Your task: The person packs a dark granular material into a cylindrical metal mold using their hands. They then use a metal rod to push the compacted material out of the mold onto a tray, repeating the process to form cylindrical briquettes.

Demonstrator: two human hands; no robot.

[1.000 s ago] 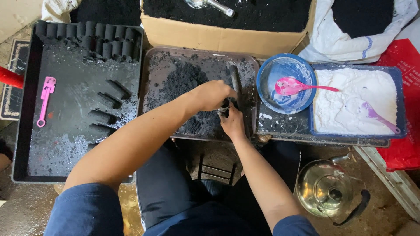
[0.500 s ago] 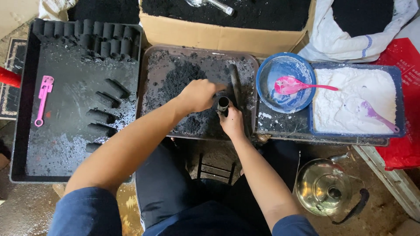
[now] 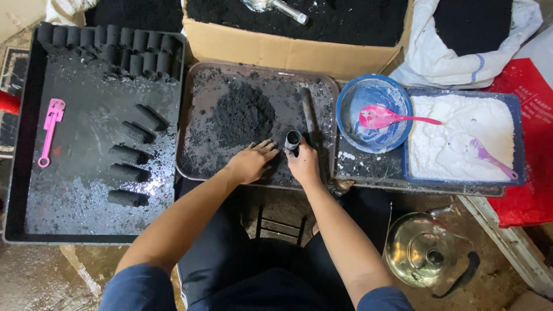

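Note:
My right hand (image 3: 303, 164) grips a short metal tube (image 3: 293, 140) that stands upright on the brown tray (image 3: 190, 124). My left hand (image 3: 252, 162) lies palm down, fingers spread, on the loose black powder just left of the tube. A heap of black powder (image 3: 242, 115) sits in the tray's middle. A dark rod (image 3: 307, 115) lies on the tray behind the tube.
A black tray (image 3: 86, 190) on the left holds several black cylinders (image 3: 129, 155) and a pink tool (image 3: 48, 129). To the right are a blue bowl (image 3: 374, 103) with a pink spoon, a tray of white powder (image 3: 455, 135), and a kettle (image 3: 426, 253) lower down. A cardboard box (image 3: 288, 46) of black powder stands behind.
My left hand came off the top of the tube and moved down and left onto the powder, fingers spreading. The right hand kept hold of the tube.

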